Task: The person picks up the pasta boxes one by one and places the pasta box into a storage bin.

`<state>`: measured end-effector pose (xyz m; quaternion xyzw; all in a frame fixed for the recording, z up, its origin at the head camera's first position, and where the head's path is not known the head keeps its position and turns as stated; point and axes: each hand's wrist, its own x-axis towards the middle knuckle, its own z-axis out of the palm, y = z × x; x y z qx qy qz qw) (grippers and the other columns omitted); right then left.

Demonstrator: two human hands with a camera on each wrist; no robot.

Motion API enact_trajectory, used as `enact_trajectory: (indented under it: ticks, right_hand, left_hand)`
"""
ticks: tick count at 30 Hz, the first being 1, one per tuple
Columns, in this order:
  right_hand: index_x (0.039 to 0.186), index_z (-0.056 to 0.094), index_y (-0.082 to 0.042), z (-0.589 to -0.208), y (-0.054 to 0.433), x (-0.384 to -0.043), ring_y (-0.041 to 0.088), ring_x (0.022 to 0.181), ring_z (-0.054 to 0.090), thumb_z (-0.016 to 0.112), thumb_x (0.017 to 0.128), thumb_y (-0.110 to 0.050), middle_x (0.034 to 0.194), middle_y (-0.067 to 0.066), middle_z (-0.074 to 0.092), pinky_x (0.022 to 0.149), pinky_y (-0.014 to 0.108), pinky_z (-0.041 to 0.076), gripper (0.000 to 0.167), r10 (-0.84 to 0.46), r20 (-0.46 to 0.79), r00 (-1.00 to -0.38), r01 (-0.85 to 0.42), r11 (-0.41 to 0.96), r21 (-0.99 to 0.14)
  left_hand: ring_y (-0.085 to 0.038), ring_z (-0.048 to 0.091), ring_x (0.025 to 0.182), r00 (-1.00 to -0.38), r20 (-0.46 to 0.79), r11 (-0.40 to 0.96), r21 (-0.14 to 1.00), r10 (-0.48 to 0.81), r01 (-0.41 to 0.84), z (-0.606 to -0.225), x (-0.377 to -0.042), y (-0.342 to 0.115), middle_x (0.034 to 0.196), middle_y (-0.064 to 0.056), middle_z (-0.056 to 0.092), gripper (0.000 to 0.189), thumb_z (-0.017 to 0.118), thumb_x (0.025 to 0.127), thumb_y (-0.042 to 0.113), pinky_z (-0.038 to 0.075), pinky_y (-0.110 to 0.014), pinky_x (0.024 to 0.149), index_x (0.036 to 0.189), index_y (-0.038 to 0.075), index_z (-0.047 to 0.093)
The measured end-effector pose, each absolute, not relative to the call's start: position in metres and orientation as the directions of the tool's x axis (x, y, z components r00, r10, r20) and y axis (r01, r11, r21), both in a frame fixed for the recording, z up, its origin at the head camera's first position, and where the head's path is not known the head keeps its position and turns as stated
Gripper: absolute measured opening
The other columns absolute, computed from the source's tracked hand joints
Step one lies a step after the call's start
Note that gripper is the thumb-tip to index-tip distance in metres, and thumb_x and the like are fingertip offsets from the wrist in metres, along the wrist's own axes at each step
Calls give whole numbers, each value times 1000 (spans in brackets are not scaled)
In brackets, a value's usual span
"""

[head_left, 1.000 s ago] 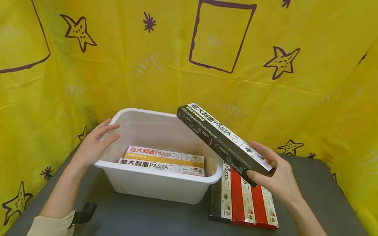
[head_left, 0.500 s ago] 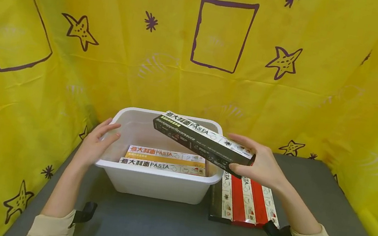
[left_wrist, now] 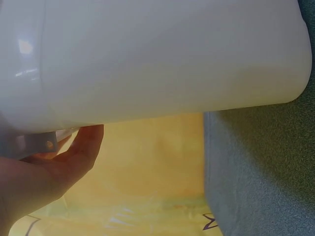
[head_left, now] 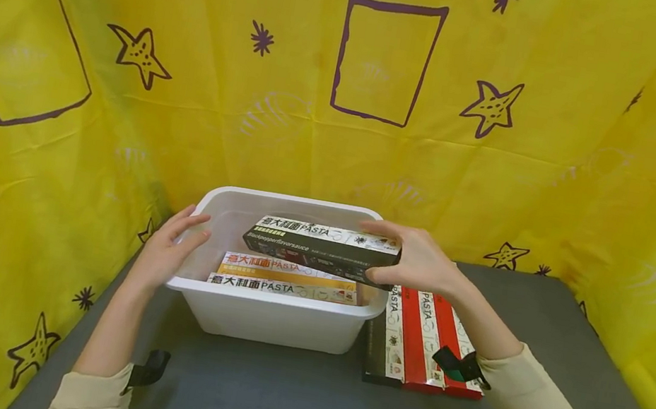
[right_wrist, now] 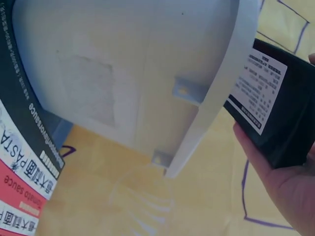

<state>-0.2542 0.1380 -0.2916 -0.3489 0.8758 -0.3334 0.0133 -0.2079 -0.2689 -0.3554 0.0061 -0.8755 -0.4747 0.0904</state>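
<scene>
My right hand (head_left: 419,258) pinches the right end of a black pasta box (head_left: 308,248), black pepper flavour sauce, thumb on its near side and fingers behind. The box hangs nearly level over the white plastic tub (head_left: 277,322), its printed side facing up. In the right wrist view, the box's dark end (right_wrist: 295,113) with a white label shows above the tub rim. On the tub's left rim my left hand (head_left: 162,250) holds on, fingers curled at the edge. Inside the tub lie an orange pasta box (head_left: 286,266) and another pasta box (head_left: 282,289) with black lettering.
Right of the tub, a black pasta box (head_left: 385,349) and two red pasta boxes (head_left: 421,348) lie side by side on the grey table (head_left: 272,396). A yellow patterned curtain (head_left: 279,147) stands behind and along both sides.
The right hand has carried the black pasta box left and down from above the table boxes to over the tub, and levelled its tilt. The left hand stays on the rim.
</scene>
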Motion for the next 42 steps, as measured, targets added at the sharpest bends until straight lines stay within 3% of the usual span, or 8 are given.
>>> enact_trajectory:
  ticks: [10, 19, 25, 32, 36, 42]
  right_hand:
    - [139, 54, -20, -292, 113, -276, 18, 124, 52, 68, 74, -35, 136, 0, 57, 96, 47, 44, 69, -712, 124, -691, -652, 539, -534]
    - [140, 52, -11, -299, 98, -293, 23, 125, 52, 66, 74, -37, 135, 10, 58, 100, 48, 42, 73, -791, 78, -607, -704, 489, -515]
    - [144, 47, -7, -300, 92, -307, 25, 127, 50, 69, 78, -28, 139, 9, 55, 102, 47, 41, 73, -816, 93, -570, -754, 475, -453]
    - [140, 51, -6, -302, 105, -302, 32, 128, 46, 72, 85, -22, 140, 12, 54, 106, 52, 34, 61, -717, 271, -642, -752, 522, -402]
    - [140, 53, -11, -309, 121, -293, 28, 128, 47, 75, 86, -30, 139, 8, 54, 105, 51, 36, 62, -629, 318, -709, -692, 536, -483]
    - [143, 49, -18, -321, 150, -272, 29, 132, 44, 75, 86, -34, 144, 2, 49, 105, 52, 39, 65, -454, 296, -840, -516, 502, -694]
  left_hand:
    - [-40, 15, 145, -980, 173, 543, 835, -100, 92, -358, -209, -271, 161, -9, 21, 55, 54, 99, 37, 17, -70, 107, 141, 3, 49]
    - [-40, 15, 145, -982, 149, 545, 836, -112, 65, -358, -210, -269, 161, -8, 20, 55, 54, 99, 37, 16, -70, 107, 142, 4, 49]
    - [-39, 15, 145, -981, 161, 543, 836, -105, 79, -357, -209, -270, 161, -8, 20, 55, 54, 99, 37, 16, -69, 108, 142, 3, 49]
    - [-39, 14, 145, -980, 179, 535, 838, -91, 103, -357, -209, -269, 161, -10, 20, 55, 54, 99, 36, 16, -68, 108, 141, 1, 48]
    - [-40, 14, 145, -979, 185, 535, 838, -91, 109, -357, -209, -268, 161, -10, 20, 55, 55, 99, 35, 16, -68, 108, 141, 0, 48]
    - [-40, 13, 145, -979, 187, 534, 838, -84, 114, -355, -209, -268, 161, -10, 18, 55, 54, 100, 34, 15, -68, 109, 142, 0, 47]
